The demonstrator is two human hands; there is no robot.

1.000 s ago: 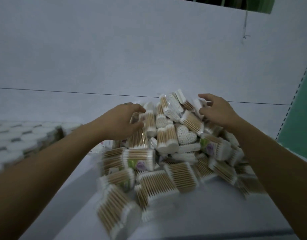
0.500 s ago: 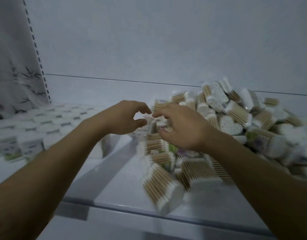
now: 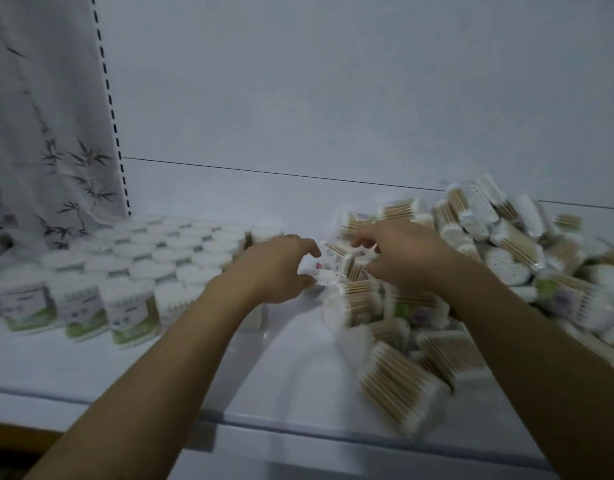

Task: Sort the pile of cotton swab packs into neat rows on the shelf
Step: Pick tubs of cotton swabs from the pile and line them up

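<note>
Dim, flat, bluish-grey light falls evenly, its source out of view, with soft shadows and no glare. Motion blur smears the pile of packs (image 3: pixel 489 258) at three o'clock, the single pack (image 3: pixel 336 263) at the centre and the rows (image 3: pixel 132 258) at nine o'clock. The slotted upright (image 3: pixel 115 133) at ten o'clock bends with the wide lens.

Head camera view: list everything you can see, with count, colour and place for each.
loose packs: many, tan sticks with white tips, heaped on the shelf's right.
sorted packs: many, white tops, green labels, rows on the shelf's left.
held pack: one, white and tan, between the hands.
shelf: one, white, bearing the packs.
back panel: one, white, behind.
curtain: one, white, dark bamboo print, far left.
left hand: fingers curled at the held pack's left end, grip unclear.
right hand: fingers pinching the held pack.
</note>
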